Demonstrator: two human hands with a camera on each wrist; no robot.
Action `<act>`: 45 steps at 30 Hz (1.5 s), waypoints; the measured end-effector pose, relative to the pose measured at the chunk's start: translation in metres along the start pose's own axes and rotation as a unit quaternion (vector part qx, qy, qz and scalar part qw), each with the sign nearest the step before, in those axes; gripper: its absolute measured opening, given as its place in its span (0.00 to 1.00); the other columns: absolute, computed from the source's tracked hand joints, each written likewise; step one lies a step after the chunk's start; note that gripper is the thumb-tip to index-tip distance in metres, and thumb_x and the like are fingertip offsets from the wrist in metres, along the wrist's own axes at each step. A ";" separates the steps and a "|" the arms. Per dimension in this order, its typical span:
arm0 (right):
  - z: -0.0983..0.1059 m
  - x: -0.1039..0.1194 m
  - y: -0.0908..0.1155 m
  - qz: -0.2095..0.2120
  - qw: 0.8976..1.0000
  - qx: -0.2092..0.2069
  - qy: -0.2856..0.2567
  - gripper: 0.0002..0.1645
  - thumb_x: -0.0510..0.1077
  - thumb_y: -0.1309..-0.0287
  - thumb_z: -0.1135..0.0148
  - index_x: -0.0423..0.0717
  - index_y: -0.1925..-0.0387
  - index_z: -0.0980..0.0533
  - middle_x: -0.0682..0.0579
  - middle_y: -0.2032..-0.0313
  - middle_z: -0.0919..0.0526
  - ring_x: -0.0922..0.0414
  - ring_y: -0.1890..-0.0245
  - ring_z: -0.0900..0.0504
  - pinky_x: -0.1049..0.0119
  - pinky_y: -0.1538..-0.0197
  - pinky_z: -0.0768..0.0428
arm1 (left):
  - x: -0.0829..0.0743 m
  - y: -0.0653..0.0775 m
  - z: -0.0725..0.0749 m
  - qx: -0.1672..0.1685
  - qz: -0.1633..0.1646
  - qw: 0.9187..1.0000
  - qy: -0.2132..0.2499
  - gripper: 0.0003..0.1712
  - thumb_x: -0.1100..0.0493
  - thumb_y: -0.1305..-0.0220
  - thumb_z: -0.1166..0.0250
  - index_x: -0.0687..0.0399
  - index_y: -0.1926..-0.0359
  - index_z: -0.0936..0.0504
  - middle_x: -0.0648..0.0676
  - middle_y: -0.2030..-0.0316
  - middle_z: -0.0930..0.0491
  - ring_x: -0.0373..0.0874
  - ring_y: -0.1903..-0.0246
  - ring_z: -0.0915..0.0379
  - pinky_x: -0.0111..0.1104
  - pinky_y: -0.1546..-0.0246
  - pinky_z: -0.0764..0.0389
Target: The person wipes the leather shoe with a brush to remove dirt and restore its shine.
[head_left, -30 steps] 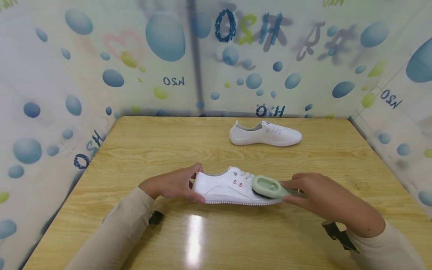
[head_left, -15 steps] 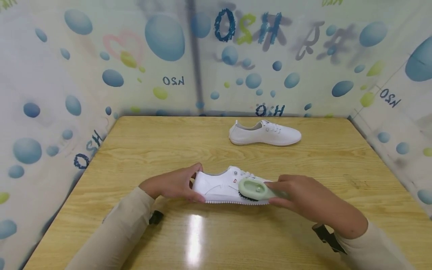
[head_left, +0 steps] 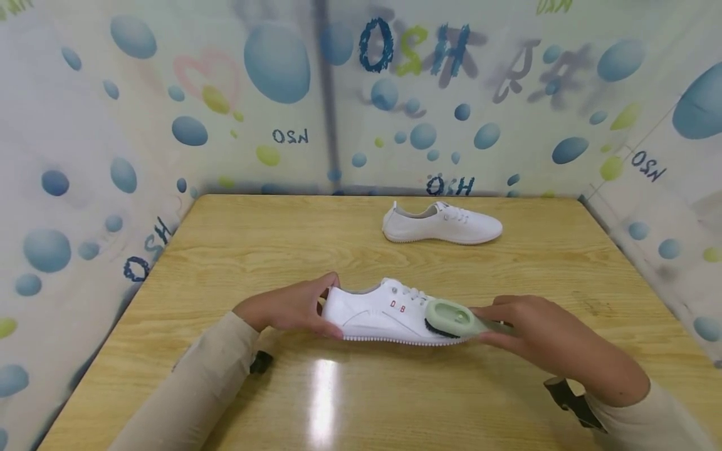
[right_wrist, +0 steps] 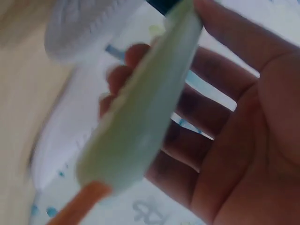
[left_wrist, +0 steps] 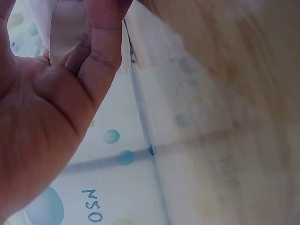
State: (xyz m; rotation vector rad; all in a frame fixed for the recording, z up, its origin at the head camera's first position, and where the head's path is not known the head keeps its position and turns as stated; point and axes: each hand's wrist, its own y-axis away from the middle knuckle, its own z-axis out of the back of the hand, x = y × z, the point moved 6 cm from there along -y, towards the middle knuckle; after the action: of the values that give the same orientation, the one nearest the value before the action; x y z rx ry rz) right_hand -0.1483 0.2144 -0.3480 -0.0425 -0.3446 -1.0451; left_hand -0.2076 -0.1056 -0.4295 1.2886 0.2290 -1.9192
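A white lace-up shoe [head_left: 366, 316] with red letters on its side stands in the middle of the table, toe to the right. At its heel my left hand [head_left: 290, 307] grips the back, thumb on the near side; the left wrist view shows the heel [left_wrist: 68, 28] between thumb and fingers. My right hand [head_left: 541, 329] holds a pale green brush [head_left: 451, 317] by the handle, its dark bristles against the shoe's near side by the toe. In the right wrist view the fingers curl round the brush handle [right_wrist: 140, 108], which has an orange loop at its end.
A second white shoe [head_left: 442, 224] stands farther back on the wooden table [head_left: 271, 238], also toe to the right. Walls patterned with blue and green dots [head_left: 276, 62] rise behind the table and on both sides.
The brush in my right hand slid left along the shoe's side, covering a red letter, then back right toward the toe. My left hand and both shoes have stayed in place.
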 end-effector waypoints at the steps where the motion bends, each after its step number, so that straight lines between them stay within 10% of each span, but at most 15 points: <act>1: -0.002 0.004 -0.002 0.004 1.000 -0.002 -0.001 0.26 0.58 0.38 0.34 0.50 0.44 0.18 0.66 0.68 0.21 0.70 0.74 0.32 0.72 0.70 0.30 | 0.001 0.000 0.000 0.000 -0.001 1.000 -0.001 0.37 0.49 0.49 0.20 0.54 0.50 0.37 0.57 0.48 0.23 0.46 0.61 0.17 0.37 0.57 0.18; 9: -0.009 0.024 -0.012 0.022 0.999 -0.032 0.017 0.26 0.60 0.38 0.36 0.53 0.43 0.18 0.63 0.66 0.19 0.70 0.72 0.30 0.72 0.69 0.28 | 0.002 -0.001 -0.001 -0.006 -0.007 1.000 -0.016 0.37 0.47 0.50 0.21 0.53 0.50 0.36 0.56 0.50 0.22 0.45 0.62 0.18 0.37 0.58 0.18; 18: -0.007 -0.002 -0.001 -0.034 0.999 -0.013 0.013 0.27 0.60 0.39 0.34 0.50 0.43 0.19 0.63 0.66 0.17 0.69 0.73 0.30 0.71 0.70 0.29 | 0.002 0.003 0.002 -0.018 -0.005 0.999 -0.035 0.38 0.44 0.51 0.20 0.51 0.51 0.36 0.53 0.51 0.21 0.43 0.60 0.19 0.35 0.58 0.19; 27: -0.015 -0.010 -0.021 -0.014 0.999 -0.027 0.011 0.25 0.54 0.36 0.35 0.42 0.45 0.19 0.55 0.59 0.14 0.64 0.64 0.19 0.63 0.63 0.20 | 0.006 0.016 0.016 -0.102 -0.001 0.989 -0.106 0.39 0.42 0.54 0.19 0.48 0.51 0.35 0.49 0.60 0.20 0.39 0.72 0.23 0.32 0.69 0.21; 36: -0.025 -0.016 -0.044 -0.011 1.000 -0.023 0.013 0.41 0.51 0.35 0.35 0.40 0.28 0.38 0.57 0.73 0.21 0.63 0.73 0.25 0.64 0.67 0.25 | -0.008 0.016 0.017 -0.186 0.010 0.942 -0.278 0.40 0.44 0.56 0.18 0.50 0.51 0.34 0.48 0.67 0.20 0.38 0.74 0.28 0.31 0.69 0.25; 40: -0.028 -0.019 -0.049 -0.008 0.999 -0.035 0.011 0.43 0.50 0.35 0.35 0.38 0.26 0.42 0.58 0.78 0.26 0.63 0.77 0.29 0.65 0.69 0.28 | -0.016 0.016 0.015 -0.200 0.001 0.920 -0.336 0.52 0.43 0.56 0.18 0.49 0.36 0.37 0.49 0.73 0.19 0.38 0.77 0.28 0.34 0.69 0.23; 45: -0.031 -0.021 -0.053 -0.005 1.000 -0.028 0.008 0.43 0.50 0.35 0.35 0.38 0.27 0.42 0.58 0.78 0.25 0.63 0.77 0.29 0.65 0.69 0.27 | -0.012 0.020 0.017 -0.197 0.026 0.927 -0.319 0.57 0.41 0.53 0.20 0.48 0.27 0.42 0.46 0.85 0.27 0.37 0.82 0.35 0.32 0.73 0.27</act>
State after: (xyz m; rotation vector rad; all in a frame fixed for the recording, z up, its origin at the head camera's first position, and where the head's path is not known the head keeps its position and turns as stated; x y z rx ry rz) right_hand -0.1954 0.1989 -0.3908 -0.0827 -0.3013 -1.0639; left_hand -0.2039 -0.1218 -0.4064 0.3684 0.2238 -2.0081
